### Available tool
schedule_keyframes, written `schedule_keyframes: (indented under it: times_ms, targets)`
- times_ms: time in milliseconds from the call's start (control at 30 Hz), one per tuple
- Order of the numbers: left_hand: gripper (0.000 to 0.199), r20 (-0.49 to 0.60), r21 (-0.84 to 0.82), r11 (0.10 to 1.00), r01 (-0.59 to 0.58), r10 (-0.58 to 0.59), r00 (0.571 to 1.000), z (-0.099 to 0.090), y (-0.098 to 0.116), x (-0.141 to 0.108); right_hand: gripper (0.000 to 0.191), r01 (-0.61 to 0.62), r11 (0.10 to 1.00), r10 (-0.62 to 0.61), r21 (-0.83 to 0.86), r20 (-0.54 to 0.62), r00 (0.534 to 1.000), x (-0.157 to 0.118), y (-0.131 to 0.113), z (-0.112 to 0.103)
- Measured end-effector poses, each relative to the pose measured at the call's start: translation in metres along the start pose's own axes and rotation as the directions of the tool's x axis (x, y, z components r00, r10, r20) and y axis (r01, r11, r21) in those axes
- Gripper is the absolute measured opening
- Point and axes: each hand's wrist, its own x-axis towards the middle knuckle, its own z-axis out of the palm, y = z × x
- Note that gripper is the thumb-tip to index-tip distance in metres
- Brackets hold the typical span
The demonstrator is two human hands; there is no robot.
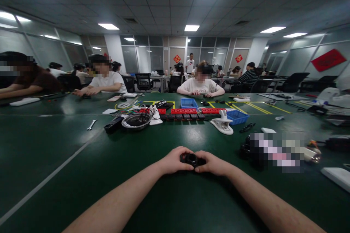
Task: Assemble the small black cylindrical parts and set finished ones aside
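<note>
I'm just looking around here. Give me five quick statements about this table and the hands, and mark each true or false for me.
1. The left hand and right hand are both on a black object. True.
2. The wrench lies to the right of the hands. False: it lies to their left.
3. A white clamp sits near the blue tray farther right. True.
4. The tabletop is white. False: it is green.
5. The person directly across wears a black top. False: the top is white.
</note>
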Motion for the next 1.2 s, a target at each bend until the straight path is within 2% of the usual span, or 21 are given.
schedule_keyframes:
  times_ms: [167, 300, 400, 500, 567, 633, 700, 767, 833, 933, 1067, 1200]
  targets:
    - [0.043, -0.025, 0.000, 1.000, 0.013, -0.013, 1.000, 0.004, -0.005, 0.001, 0.029, -0.017, 1.000, 0.017, -0.006, -0.020, 1.000, 0.001, 0.002, 0.004]
    - [0.042, -0.092, 0.020, 0.999, 0.040, -0.038, 0.995, 0.008, -0.002, 0.001, 0.029, -0.086, 0.995, 0.080, -0.044, -0.127, 0.989, 0.003, 0.008, 0.012]
    - [0.040, -0.204, 0.046, 0.992, 0.120, -0.108, 0.973, 0.015, 0.003, 0.001, 0.032, -0.163, 0.973, 0.114, -0.165, -0.270, 0.956, 0.007, 0.009, 0.021]
    - [0.037, -0.334, 0.073, 0.979, 0.190, -0.156, 0.930, 0.024, 0.004, 0.001, 0.030, -0.266, 0.899, 0.097, -0.347, -0.435, 0.895, 0.010, 0.006, 0.031]
    - [0.036, -0.375, 0.094, 0.974, 0.205, -0.156, 0.914, 0.028, 0.004, 0.002, 0.027, -0.335, 0.834, 0.093, -0.439, -0.487, 0.869, 0.011, 0.003, 0.035]
    - [0.035, -0.372, 0.099, 0.976, 0.196, -0.147, 0.916, 0.029, 0.004, 0.003, 0.028, -0.376, 0.795, 0.110, -0.476, -0.497, 0.861, 0.011, 0.000, 0.037]
    - [0.034, -0.339, 0.087, 0.981, 0.171, -0.132, 0.931, 0.026, 0.005, 0.003, 0.035, -0.357, 0.815, 0.109, -0.456, -0.484, 0.868, 0.011, -0.001, 0.036]
    - [0.033, -0.299, 0.073, 0.988, 0.134, -0.107, 0.948, 0.022, 0.005, 0.003, 0.046, -0.254, 0.887, 0.068, -0.386, -0.435, 0.898, 0.009, 0.000, 0.033]
    - [0.032, -0.261, 0.068, 0.993, 0.097, -0.076, 0.962, 0.017, 0.005, 0.002, 0.054, -0.104, 0.957, 0.003, -0.270, -0.349, 0.937, 0.008, 0.001, 0.028]
    - [0.035, -0.182, 0.061, 0.997, 0.049, -0.037, 0.983, 0.011, 0.001, 0.003, 0.049, 0.033, 0.998, -0.043, -0.053, -0.188, 0.981, 0.005, 0.002, 0.017]
    - [0.041, -0.092, 0.014, 1.000, 0.013, -0.012, 0.996, 0.008, -0.008, 0.005, 0.039, 0.033, 0.979, -0.034, 0.199, 0.006, 0.999, 0.002, 0.000, 0.004]
    - [0.043, -0.056, -0.020, 1.000, 0.003, -0.004, 0.998, 0.007, -0.014, 0.006, 0.035, -0.005, 0.968, -0.009, 0.251, 0.053, 0.999, 0.002, 0.002, 0.002]
